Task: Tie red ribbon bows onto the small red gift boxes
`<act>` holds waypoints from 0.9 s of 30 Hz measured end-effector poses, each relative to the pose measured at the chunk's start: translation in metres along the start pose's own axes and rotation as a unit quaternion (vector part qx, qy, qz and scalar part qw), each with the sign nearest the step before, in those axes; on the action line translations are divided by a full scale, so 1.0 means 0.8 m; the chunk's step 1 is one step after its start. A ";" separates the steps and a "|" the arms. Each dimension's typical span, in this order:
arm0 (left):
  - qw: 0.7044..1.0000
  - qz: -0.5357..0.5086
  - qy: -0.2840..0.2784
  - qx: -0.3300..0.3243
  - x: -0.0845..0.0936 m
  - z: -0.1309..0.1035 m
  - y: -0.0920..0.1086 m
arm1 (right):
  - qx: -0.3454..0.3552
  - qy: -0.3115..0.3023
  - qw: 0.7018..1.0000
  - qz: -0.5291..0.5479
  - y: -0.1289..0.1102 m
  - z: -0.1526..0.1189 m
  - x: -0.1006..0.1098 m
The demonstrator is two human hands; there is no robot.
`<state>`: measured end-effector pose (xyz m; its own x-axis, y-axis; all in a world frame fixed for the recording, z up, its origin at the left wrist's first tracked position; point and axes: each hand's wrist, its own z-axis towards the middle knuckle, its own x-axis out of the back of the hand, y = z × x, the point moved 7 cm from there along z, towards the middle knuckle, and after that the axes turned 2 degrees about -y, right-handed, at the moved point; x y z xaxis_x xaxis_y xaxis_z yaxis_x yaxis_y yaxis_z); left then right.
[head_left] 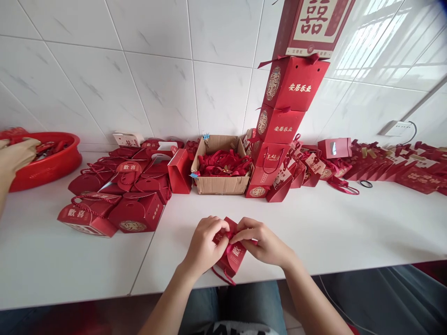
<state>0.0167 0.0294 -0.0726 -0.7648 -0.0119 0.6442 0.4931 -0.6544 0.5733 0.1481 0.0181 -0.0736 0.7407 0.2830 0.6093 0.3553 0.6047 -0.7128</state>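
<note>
A small red gift box (234, 260) with pale characters and a twisted red cord lies near the table's front edge, between my two hands. My left hand (206, 239) is closed, thumb and forefinger pinching a bright red ribbon (229, 248) on top of the box. From the other side my right hand (260, 239) pinches the same ribbon, its fingertips almost meeting the left ones. The fingers partly cover the ribbon, so the form of its knot or bow cannot be made out.
A cardboard box (223, 186) of red ribbons stands against the tiled wall. Right of it rises a tall stack of red boxes (279, 128). Several red gift boxes (139, 211) crowd the left. Another person's gloved hand (21, 151) is over a red basin (52, 172).
</note>
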 end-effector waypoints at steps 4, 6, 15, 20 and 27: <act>0.999 0.021 -0.002 -0.043 0.005 0.002 0.008 | 0.000 0.000 1.000 -0.004 -0.001 0.000 0.000; 0.998 0.020 -0.014 -0.065 0.006 0.003 0.012 | 0.002 0.001 1.000 -0.004 -0.002 0.000 0.001; 0.989 0.059 0.014 -0.131 0.014 -0.003 0.009 | -0.009 0.000 1.000 0.003 -0.001 -0.002 0.001; 0.990 0.102 0.041 -0.094 0.011 -0.002 0.005 | -0.007 -0.002 1.000 -0.001 0.001 0.000 -0.001; 0.997 0.053 -0.045 -0.026 0.002 0.003 -0.002 | -0.002 0.000 1.000 -0.001 -0.001 0.001 0.000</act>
<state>0.0153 0.0323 -0.0713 -0.6685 -0.0172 0.7435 0.5453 -0.6912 0.4743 0.1471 0.0178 -0.0728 0.7402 0.2806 0.6110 0.3599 0.6023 -0.7126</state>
